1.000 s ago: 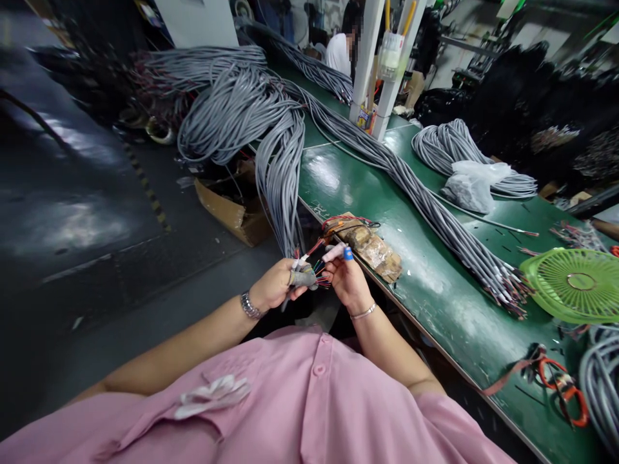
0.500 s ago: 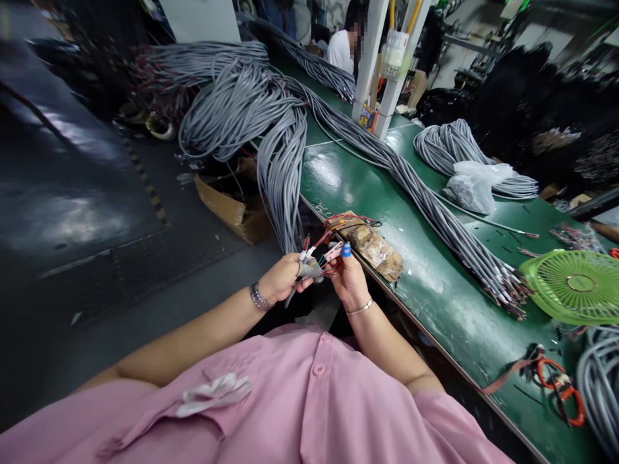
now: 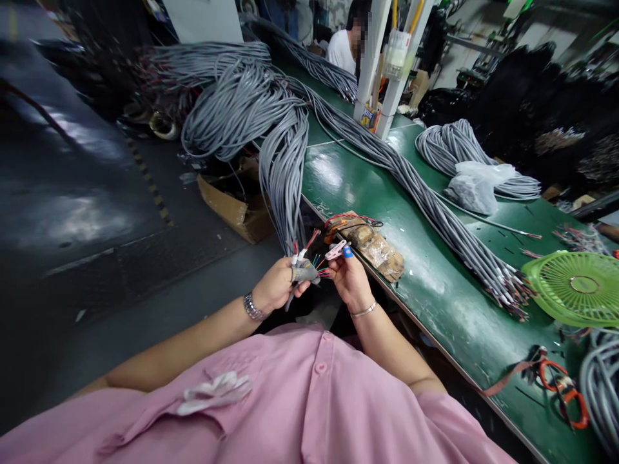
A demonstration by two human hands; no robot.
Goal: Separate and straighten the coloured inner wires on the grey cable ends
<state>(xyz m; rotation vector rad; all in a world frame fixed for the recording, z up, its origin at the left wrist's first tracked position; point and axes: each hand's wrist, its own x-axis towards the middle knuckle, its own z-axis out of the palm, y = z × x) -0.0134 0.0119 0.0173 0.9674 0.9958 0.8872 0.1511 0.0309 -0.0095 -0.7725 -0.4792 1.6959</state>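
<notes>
My left hand is closed around the ends of grey cables, close to the bench edge. What looks like a grey cover sits over its thumb. Two white-banded cable ends with red wire tips stick up above the fingers. Thin coloured wires fan out toward the right. My right hand, with a blue cover on the thumb, pinches a small pale pink, flat tool with holes in it. The tool is just above the coloured wires; whether the right fingertips touch those wires is unclear.
A worn wooden block lies at the edge of the green bench. Long grey cable bundles run along it. To the right are a green fan and orange-handled scissors. Below left stands a cardboard box. A person is farther back.
My left hand has shifted slightly left with the cables, away from the tool. The white-banded ends stand more upright and apart, and the coloured wires show more clearly.
</notes>
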